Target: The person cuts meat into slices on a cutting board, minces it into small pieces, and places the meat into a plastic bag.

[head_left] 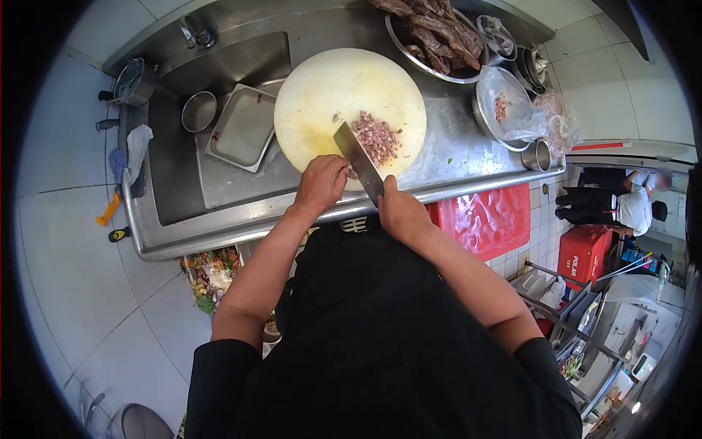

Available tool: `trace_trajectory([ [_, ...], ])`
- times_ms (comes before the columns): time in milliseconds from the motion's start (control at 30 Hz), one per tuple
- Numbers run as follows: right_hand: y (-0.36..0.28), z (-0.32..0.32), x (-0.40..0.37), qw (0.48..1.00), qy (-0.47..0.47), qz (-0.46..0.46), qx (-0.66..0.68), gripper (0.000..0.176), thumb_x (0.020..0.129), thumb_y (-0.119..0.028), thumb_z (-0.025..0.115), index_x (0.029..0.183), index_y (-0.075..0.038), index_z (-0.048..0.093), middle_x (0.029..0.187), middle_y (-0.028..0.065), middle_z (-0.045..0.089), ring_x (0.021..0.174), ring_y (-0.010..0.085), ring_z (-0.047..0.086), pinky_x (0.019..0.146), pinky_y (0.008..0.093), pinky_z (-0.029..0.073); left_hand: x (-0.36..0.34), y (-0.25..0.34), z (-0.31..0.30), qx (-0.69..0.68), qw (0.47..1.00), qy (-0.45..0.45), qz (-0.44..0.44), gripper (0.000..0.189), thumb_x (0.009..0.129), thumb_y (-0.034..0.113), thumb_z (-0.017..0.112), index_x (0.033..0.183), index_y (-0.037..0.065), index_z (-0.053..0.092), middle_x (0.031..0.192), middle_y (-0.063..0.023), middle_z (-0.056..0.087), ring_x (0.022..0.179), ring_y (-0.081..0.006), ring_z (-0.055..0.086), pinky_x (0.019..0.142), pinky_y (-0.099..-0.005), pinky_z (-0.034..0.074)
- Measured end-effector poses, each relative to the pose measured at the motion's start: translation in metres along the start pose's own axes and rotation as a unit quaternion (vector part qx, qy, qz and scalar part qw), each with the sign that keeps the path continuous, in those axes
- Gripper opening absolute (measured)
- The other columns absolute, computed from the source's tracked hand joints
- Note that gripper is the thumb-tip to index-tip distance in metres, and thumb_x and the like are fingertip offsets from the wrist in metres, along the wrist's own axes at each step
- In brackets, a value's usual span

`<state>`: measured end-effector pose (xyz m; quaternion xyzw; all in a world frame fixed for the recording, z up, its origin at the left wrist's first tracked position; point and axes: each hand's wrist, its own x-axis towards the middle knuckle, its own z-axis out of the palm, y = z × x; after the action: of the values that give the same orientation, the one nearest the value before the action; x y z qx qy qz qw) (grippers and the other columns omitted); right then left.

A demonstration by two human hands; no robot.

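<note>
My right hand [404,212] is closed round the handle of a cleaver [358,161], whose broad blade reaches over a round white cutting board [314,88]. Close to the left of the blade, my left hand [322,181] has its fingers curled and pressed together at the board's near edge. A small piece of red onion [352,173] shows at its fingertips, partly hidden by them and the blade. Just right of the cleaver lies a pile of chopped red onion [376,137], with a few bits scattered around it.
A bowl of dark meat [446,40] stands at the back right, near a bowl lined with a plastic bag [504,106]. Left of the board are a metal tray [245,128] and a metal cup [199,112]. Two people [621,197] stand far right.
</note>
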<state>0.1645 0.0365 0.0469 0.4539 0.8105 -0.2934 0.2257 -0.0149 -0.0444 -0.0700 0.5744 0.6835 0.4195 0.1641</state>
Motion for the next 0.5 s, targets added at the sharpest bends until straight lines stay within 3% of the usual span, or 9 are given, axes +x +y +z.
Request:
trace_trajectory([
  [133,0.005,-0.010,0.027,0.992,0.086,-0.088,0.008,0.031,0.098,-0.009,0.049,0.125,0.004,0.044,0.099,0.0339,0.070,0.093,0.0486,0.071,0.083,0.0538,0.056,0.005,-0.004,-0.005,-0.005,1.000,-0.022,0.012,0.017,0.089,0.009,0.069,0.105,0.002,0.069,0.104,-0.0140,0.072,0.102,-0.0349,0.067,0.091,-0.0436,0.053],
  [233,-0.023,-0.056,0.012,0.995,0.025,-0.098,-0.026,0.033,0.097,-0.008,0.048,0.128,0.005,0.044,0.097,0.0328,0.070,0.091,0.0481,0.071,0.081,0.0539,0.056,0.002,-0.006,-0.008,-0.036,0.999,-0.007,-0.014,0.018,0.090,0.010,0.067,0.106,0.002,0.069,0.106,-0.0155,0.071,0.103,-0.0360,0.065,0.093,-0.0450,0.051],
  [300,-0.044,-0.080,-0.014,0.993,-0.112,0.007,0.032,0.033,0.096,-0.006,0.048,0.127,0.005,0.044,0.097,0.0327,0.070,0.091,0.0479,0.071,0.083,0.0538,0.056,0.004,-0.005,-0.010,-0.018,1.000,-0.011,-0.009,0.017,0.089,0.009,0.068,0.104,0.003,0.069,0.105,-0.0151,0.070,0.103,-0.0355,0.065,0.093,-0.0449,0.051],
  [333,-0.035,-0.063,-0.015,0.993,-0.113,0.007,0.029,0.033,0.096,-0.006,0.048,0.127,0.005,0.044,0.097,0.0327,0.070,0.091,0.0479,0.071,0.083,0.0538,0.056,0.005,-0.005,-0.010,-0.008,1.000,-0.020,-0.002,0.016,0.088,0.009,0.068,0.103,0.003,0.069,0.105,-0.0146,0.070,0.102,-0.0353,0.065,0.093,-0.0448,0.050],
  [400,-0.007,-0.013,-0.008,0.998,-0.005,-0.061,-0.017,0.033,0.096,-0.005,0.047,0.126,0.006,0.044,0.097,0.0326,0.071,0.092,0.0472,0.071,0.084,0.0537,0.056,0.004,-0.006,-0.008,0.001,1.000,-0.025,-0.006,0.016,0.088,0.009,0.068,0.103,0.003,0.069,0.104,-0.0142,0.070,0.102,-0.0351,0.065,0.093,-0.0446,0.050],
  [500,-0.003,0.002,-0.001,1.000,-0.001,-0.016,0.003,0.034,0.096,-0.004,0.047,0.127,0.007,0.043,0.098,0.0330,0.071,0.094,0.0468,0.071,0.085,0.0532,0.056,0.005,-0.007,-0.005,0.020,1.000,-0.019,0.010,0.014,0.088,0.008,0.070,0.100,0.003,0.070,0.102,-0.0120,0.072,0.099,-0.0342,0.066,0.090,-0.0430,0.052],
])
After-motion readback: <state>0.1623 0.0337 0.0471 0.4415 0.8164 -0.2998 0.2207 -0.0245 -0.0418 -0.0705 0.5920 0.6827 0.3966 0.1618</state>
